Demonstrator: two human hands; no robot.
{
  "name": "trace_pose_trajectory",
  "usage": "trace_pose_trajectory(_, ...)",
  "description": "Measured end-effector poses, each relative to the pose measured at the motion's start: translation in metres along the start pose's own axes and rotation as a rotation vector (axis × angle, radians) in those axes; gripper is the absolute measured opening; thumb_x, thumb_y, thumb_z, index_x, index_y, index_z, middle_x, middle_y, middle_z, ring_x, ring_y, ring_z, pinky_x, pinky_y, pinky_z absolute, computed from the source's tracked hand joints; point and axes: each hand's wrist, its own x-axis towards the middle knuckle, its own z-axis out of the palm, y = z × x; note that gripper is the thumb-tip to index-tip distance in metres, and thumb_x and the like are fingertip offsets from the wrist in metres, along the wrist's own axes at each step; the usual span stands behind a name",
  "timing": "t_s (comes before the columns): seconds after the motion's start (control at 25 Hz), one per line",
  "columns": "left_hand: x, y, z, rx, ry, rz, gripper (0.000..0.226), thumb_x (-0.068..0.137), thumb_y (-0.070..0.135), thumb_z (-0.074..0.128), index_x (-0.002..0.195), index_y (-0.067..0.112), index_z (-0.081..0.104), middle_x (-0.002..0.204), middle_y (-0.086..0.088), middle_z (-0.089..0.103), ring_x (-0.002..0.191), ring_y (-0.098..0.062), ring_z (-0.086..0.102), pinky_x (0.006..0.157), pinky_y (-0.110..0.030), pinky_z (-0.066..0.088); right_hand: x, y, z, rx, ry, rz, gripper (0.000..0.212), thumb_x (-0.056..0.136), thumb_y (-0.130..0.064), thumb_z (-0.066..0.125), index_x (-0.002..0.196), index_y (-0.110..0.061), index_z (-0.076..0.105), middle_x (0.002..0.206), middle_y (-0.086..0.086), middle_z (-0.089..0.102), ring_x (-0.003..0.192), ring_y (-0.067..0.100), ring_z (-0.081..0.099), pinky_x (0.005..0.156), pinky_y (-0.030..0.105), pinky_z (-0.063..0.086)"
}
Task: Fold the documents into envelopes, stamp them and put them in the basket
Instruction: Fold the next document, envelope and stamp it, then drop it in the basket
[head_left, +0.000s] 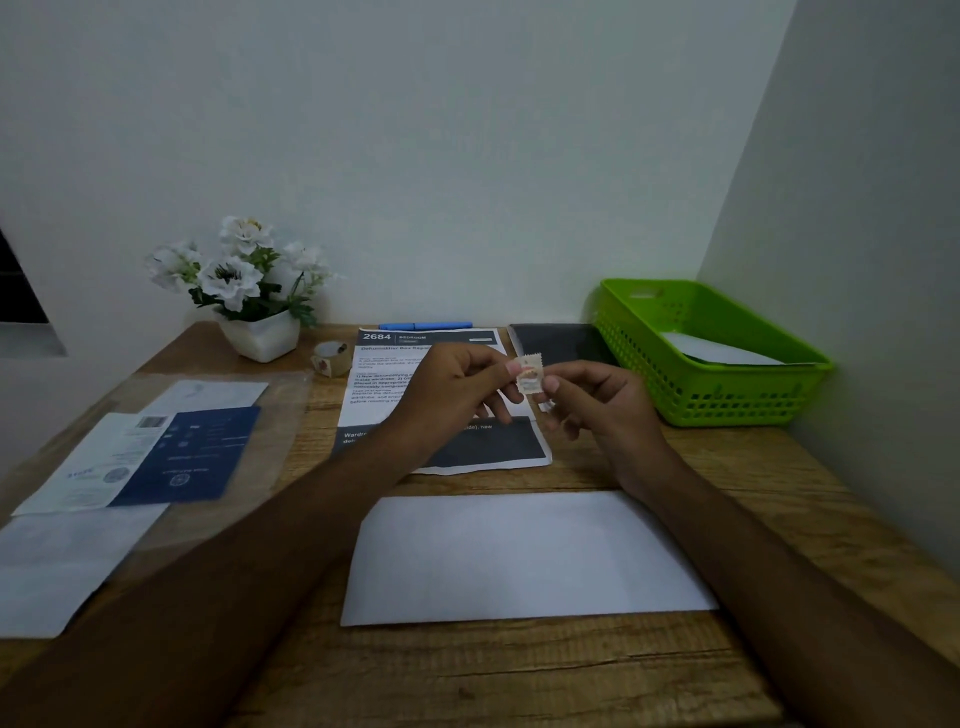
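From the head camera, both hands are raised over the middle of the wooden tabletop (519, 675) and pinch one small stamp (530, 373) between them. The left hand (457, 395) holds its left edge with thumb and fingertips, and the right hand (602, 405) holds its lower right side, its other fingers curled.

A plain white envelope (519, 556) lies flat on the tabletop in front of the person, between the forearms. Behind it lies a printed sheet (379, 374) with dark bands; the hands hide its middle.

At the far right stands a green basket (727, 400) with a white envelope (722, 351) inside, and a dark folder (561, 343) lies just beside it. A blue pen (426, 326) lies against the wall. A small roll (331, 358) and a pot of white flowers (249, 291) stand at the back left. Papers in a clear sleeve (156, 447) lie on the left, partly covered by the left forearm.
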Motion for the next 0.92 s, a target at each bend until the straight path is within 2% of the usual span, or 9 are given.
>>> trace_pose_trajectory(0.24,0.000,0.000,0.002,-0.007,0.036,0.069,0.015,0.091,0.026,0.055,0.085,0.023,0.069,0.075,0.002,0.072,0.058,-0.014,0.066,0.054,-0.017,0.052,0.000,-0.002,0.003,0.038,-0.022,-0.032,0.013,0.076,-0.012,0.076,0.085,-0.021,0.074,0.072,0.002,0.075,0.049,0.013,0.064,0.041,0.019,0.043)
trace_pose_trajectory(0.6,0.000,0.000,0.004,0.007,0.052,0.090,0.014,0.091,0.022,0.056,0.085,0.022,0.070,0.074,0.001,0.072,0.054,-0.014,0.065,0.052,-0.016,0.051,0.000,-0.008,0.000,0.035,-0.047,-0.024,0.028,0.072,-0.008,0.078,0.088,-0.031,0.074,0.081,0.000,0.074,0.054,0.015,0.068,0.042,0.018,0.045)
trace_pose_trajectory(0.76,-0.001,0.000,0.006,0.004,0.039,0.087,0.014,0.090,0.022,0.057,0.084,0.024,0.070,0.073,0.003,0.072,0.052,-0.013,0.064,0.052,-0.016,0.051,0.000,-0.011,-0.001,0.063,-0.045,-0.027,0.017,0.079,-0.012,0.070,0.088,-0.027,0.074,0.078,0.000,0.073,0.053,0.015,0.066,0.043,0.020,0.044)
trace_pose_trajectory(0.92,-0.003,0.001,0.010,0.022,0.032,0.083,0.015,0.088,0.027,0.057,0.086,0.021,0.071,0.073,0.004,0.072,0.054,-0.015,0.065,0.053,-0.017,0.052,-0.003,-0.014,-0.003,0.023,-0.015,-0.029,0.007,0.081,-0.013,0.071,0.085,-0.018,0.072,0.067,0.000,0.071,0.050,0.012,0.063,0.042,0.021,0.042)
